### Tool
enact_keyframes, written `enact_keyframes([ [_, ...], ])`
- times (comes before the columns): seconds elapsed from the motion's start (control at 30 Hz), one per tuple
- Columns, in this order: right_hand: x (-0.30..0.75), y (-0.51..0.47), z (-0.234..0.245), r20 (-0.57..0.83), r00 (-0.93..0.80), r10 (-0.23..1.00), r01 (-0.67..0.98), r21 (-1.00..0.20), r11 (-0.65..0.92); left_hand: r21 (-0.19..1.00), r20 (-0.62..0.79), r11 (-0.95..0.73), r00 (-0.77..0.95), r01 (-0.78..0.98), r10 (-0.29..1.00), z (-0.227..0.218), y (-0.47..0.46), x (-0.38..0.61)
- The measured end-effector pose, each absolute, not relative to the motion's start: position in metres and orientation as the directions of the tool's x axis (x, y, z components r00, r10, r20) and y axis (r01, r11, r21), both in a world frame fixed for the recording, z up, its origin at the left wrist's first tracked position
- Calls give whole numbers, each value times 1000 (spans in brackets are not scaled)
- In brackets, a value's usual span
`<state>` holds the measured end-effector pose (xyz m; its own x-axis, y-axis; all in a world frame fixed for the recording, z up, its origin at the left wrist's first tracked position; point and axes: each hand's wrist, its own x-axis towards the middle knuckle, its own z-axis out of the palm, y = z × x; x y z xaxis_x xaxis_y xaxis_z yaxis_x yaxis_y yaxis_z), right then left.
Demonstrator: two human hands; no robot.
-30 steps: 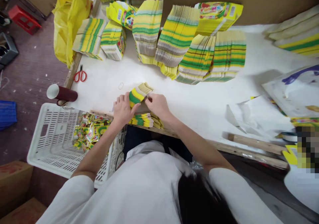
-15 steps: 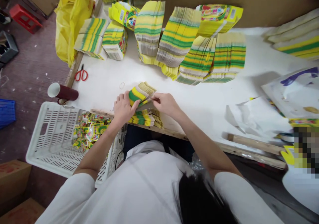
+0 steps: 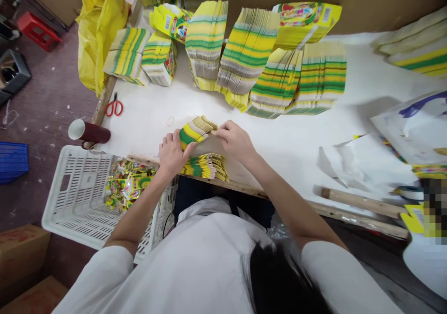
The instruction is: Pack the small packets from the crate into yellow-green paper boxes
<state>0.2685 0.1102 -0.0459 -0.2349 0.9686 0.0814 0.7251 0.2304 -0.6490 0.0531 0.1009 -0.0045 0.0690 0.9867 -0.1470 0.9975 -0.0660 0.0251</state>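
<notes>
Folded cartons on a table (image 3: 293, 149). The left hand (image 3: 172, 153), thumb spread from its fingers, clasps the left end of a small stack (image 3: 193, 133) near the table's near edge, seemingly to keep its fanned layers aligned. The right hand (image 3: 238, 142) has thumb and forefinger pinched together at the opposite end; whether a layer lies between them is too small to tell. A second stack (image 3: 201, 166) lies along the near edge, presumably for easy reach; larger piles (image 3: 248, 49) sit towards the far edge, apparently leaving working room.
</notes>
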Motion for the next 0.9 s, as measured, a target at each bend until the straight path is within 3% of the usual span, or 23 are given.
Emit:
enact_keyframes([
  [0.17, 268, 108, -54, 211, -290, 934, 770, -527, 358, 17, -149, -66, 67, 998, 987, -5, 101, 53],
  [0.27, 263, 114, -54, 192, -330, 924, 781, -494, 381, 14, -153, -65, 67, 998, 986, -5, 101, 54],
  [0.4, 252, 124, -50, 112, -322, 940, 811, -480, 335, 9, -147, -80, 80, 997, 986, -6, 101, 53],
  [0.67, 230, 121, -33, -221, -173, 960, 848, -530, 31, 9, -144, -143, 143, 990, 979, -8, 100, 49],
  [0.9, 194, 107, -20, -376, -344, 860, 754, -657, 14, 5, -150, -188, 187, 982, 971, -6, 103, 51],
])
